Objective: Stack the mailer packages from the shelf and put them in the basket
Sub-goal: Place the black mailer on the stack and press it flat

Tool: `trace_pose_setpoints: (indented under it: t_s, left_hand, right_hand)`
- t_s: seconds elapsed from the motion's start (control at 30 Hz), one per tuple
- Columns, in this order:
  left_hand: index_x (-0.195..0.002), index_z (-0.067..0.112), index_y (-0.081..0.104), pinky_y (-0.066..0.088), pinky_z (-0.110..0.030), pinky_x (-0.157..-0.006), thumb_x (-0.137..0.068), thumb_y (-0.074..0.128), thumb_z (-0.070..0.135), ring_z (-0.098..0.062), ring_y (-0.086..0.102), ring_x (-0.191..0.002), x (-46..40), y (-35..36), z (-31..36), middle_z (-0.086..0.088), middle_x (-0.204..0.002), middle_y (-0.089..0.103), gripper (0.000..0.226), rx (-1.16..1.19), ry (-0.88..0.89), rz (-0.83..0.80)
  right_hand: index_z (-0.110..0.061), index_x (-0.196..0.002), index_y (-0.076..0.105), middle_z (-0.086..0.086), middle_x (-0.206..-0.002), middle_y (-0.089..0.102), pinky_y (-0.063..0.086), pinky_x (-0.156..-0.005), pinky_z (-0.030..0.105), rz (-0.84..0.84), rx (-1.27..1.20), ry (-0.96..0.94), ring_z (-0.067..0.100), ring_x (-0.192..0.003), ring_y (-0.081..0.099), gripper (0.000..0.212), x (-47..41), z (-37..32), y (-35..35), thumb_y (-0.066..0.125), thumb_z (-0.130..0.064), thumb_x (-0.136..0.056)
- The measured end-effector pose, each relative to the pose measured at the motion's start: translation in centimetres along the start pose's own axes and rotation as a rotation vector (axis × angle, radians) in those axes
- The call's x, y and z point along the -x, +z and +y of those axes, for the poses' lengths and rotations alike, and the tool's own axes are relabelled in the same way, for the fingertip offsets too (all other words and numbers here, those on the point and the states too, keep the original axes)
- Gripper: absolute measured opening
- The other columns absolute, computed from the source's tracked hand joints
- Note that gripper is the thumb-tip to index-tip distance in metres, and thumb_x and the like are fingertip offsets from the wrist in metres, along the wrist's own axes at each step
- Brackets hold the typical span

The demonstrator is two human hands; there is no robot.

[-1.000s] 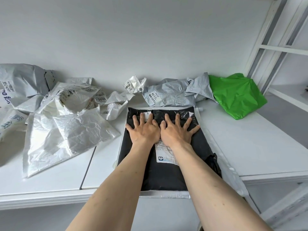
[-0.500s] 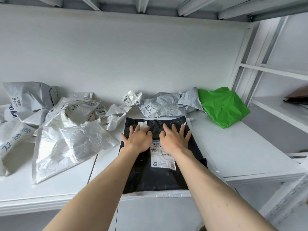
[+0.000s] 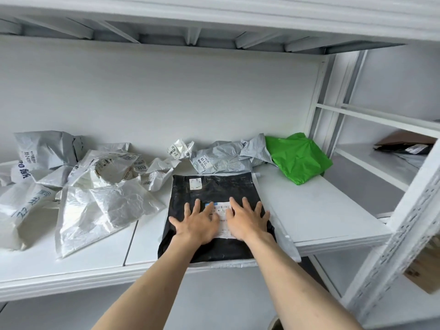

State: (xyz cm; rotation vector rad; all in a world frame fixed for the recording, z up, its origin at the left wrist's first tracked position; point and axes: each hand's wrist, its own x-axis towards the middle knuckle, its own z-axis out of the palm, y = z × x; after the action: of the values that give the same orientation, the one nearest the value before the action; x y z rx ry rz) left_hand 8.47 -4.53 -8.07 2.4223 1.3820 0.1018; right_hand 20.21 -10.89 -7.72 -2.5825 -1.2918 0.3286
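Note:
A flat black mailer (image 3: 221, 189) with a white label lies on the white shelf (image 3: 316, 210), on top of a clear or white mailer whose edge shows at its right and front. My left hand (image 3: 197, 222) and my right hand (image 3: 247, 220) press flat on the black mailer side by side, fingers spread. Crumpled white mailers (image 3: 100, 203) lie to the left, a grey mailer (image 3: 223, 158) behind, and a green mailer (image 3: 297, 158) at the back right. No basket is in view.
The shelf's underside runs overhead, and a white upright post (image 3: 402, 225) stands at the right. A neighbouring shelf (image 3: 371, 160) on the right holds a brown package (image 3: 404, 141). More grey mailers (image 3: 45, 151) pile at the far left.
Both hands have slid toward me along the black mailer, from its far part down to its label. The camera has tilted up, showing the shelf above.

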Motion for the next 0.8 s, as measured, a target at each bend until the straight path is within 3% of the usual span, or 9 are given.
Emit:
trace_pose_setpoints:
  t_s: [0.1,0.2,0.3,0.4,0.53,0.63,0.8]
  left_hand:
    - [-0.151,0.040,0.022,0.004,-0.066,-0.112,-0.099,0.024,0.045,-0.025,-0.004,-0.150,0.5,-1.0,0.1,0.004,-0.164,0.005,0.053,0.053,0.018,0.007]
    - [-0.149,0.038,0.027,0.004,-0.067,-0.112,-0.099,0.025,0.046,-0.025,0.001,-0.150,1.6,-0.9,0.8,0.006,-0.163,0.010,0.051,0.019,0.080,-0.038]
    - [-0.152,0.041,0.014,-0.005,-0.067,-0.111,-0.098,0.019,0.055,-0.024,-0.005,-0.150,2.9,0.9,1.5,0.005,-0.164,-0.001,0.056,-0.064,0.125,-0.091]
    - [-0.153,0.041,0.004,-0.009,-0.066,-0.111,-0.097,0.012,0.059,-0.022,-0.010,-0.150,3.4,2.2,1.5,0.005,-0.163,-0.008,0.059,-0.162,0.122,-0.067]
    - [-0.151,0.043,0.013,-0.006,-0.070,-0.109,-0.096,0.014,0.061,-0.023,-0.002,-0.150,1.8,0.6,2.1,0.006,-0.163,0.004,0.058,-0.167,0.103,-0.111]
    - [-0.150,0.040,0.022,0.000,-0.071,-0.109,-0.097,0.018,0.058,-0.023,0.004,-0.149,-0.3,-1.4,3.0,0.004,-0.161,0.016,0.056,-0.156,0.122,-0.010]
    - [-0.150,0.035,0.027,0.010,-0.069,-0.110,-0.097,0.025,0.051,-0.022,0.006,-0.149,-4.5,-3.3,6.2,0.005,-0.160,0.017,0.055,-0.127,0.183,0.047]
  right_hand:
    - [-0.036,-0.151,0.026,0.000,-0.161,0.018,0.023,-0.113,0.053,0.109,-0.090,0.003,0.035,-0.145,0.018,0.051,0.3,1.2,-1.8,0.031,-0.039,-0.100]
    - [-0.032,-0.146,0.038,0.001,-0.156,0.030,0.034,-0.108,0.045,0.132,-0.108,-0.020,0.030,-0.138,0.034,0.048,0.6,2.2,-2.9,0.039,-0.035,-0.098]
    - [-0.030,-0.144,0.043,0.001,-0.152,0.036,0.034,-0.108,0.043,0.086,-0.064,-0.069,0.029,-0.135,0.040,0.047,1.3,3.0,-2.5,0.041,-0.034,-0.098]
    - [-0.029,-0.146,0.041,0.001,-0.156,0.030,0.026,-0.110,0.044,0.048,0.037,-0.105,0.026,-0.141,0.029,0.048,2.0,3.4,-1.1,0.036,-0.036,-0.099]
    - [-0.029,-0.141,0.047,0.001,-0.152,0.038,0.025,-0.108,0.044,0.068,-0.003,-0.108,0.026,-0.137,0.033,0.045,1.2,3.6,-1.7,0.039,-0.036,-0.098]
    - [-0.030,-0.133,0.056,0.001,-0.142,0.050,0.031,-0.105,0.043,0.125,-0.145,-0.075,0.028,-0.130,0.042,0.040,-0.4,3.8,-4.3,0.044,-0.035,-0.095]
    - [-0.027,-0.125,0.062,0.001,-0.138,0.056,0.039,-0.103,0.038,0.165,-0.290,-0.008,0.032,-0.126,0.048,0.034,-4.2,5.8,-8.5,0.050,-0.031,-0.093]
